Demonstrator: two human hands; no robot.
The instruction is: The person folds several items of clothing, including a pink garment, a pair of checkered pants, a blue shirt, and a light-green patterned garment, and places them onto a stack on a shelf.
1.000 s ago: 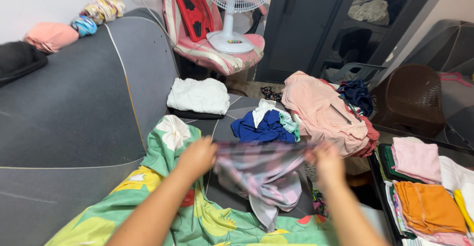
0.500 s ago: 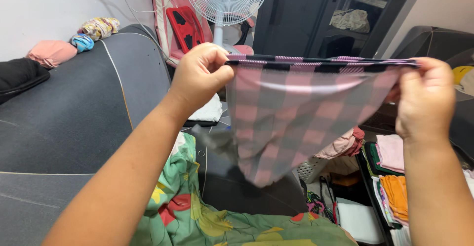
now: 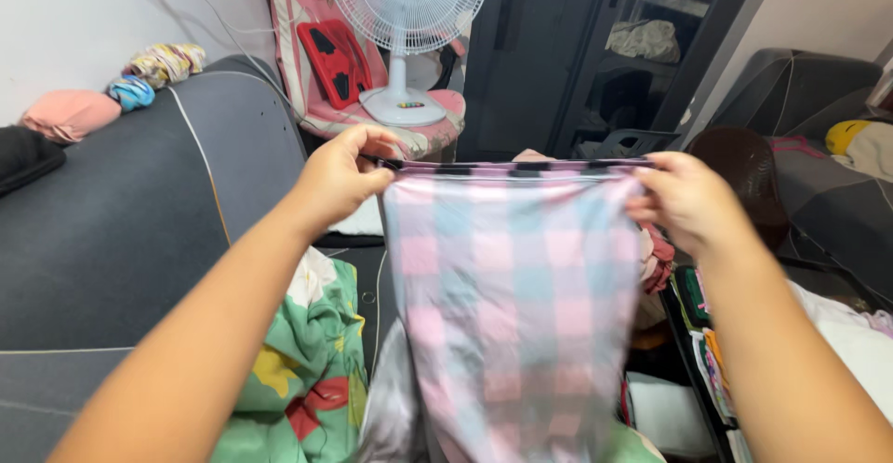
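Behind the hands, a white pedestal fan (image 3: 406,17) is seen standing on a pink padded seat (image 3: 321,100), with a dark shelving unit (image 3: 642,54) set to its right. At the left, a grey sofa (image 3: 121,231) is spread wide, and bundled clothes (image 3: 112,96) are piled along its top edge. A pink-and-blue checked garment (image 3: 512,305) is held up in the middle of the view, stretched flat and hanging downward. Its dark-striped top edge is pinched at one corner by the left hand (image 3: 342,179), the grip closed tight around the cloth. The opposite corner is clamped by the right hand (image 3: 684,201), fingers curled shut over the hem. Below the left forearm, a green floral cloth (image 3: 307,370) is draped. Folded clothes (image 3: 716,370) are glimpsed at the lower right.
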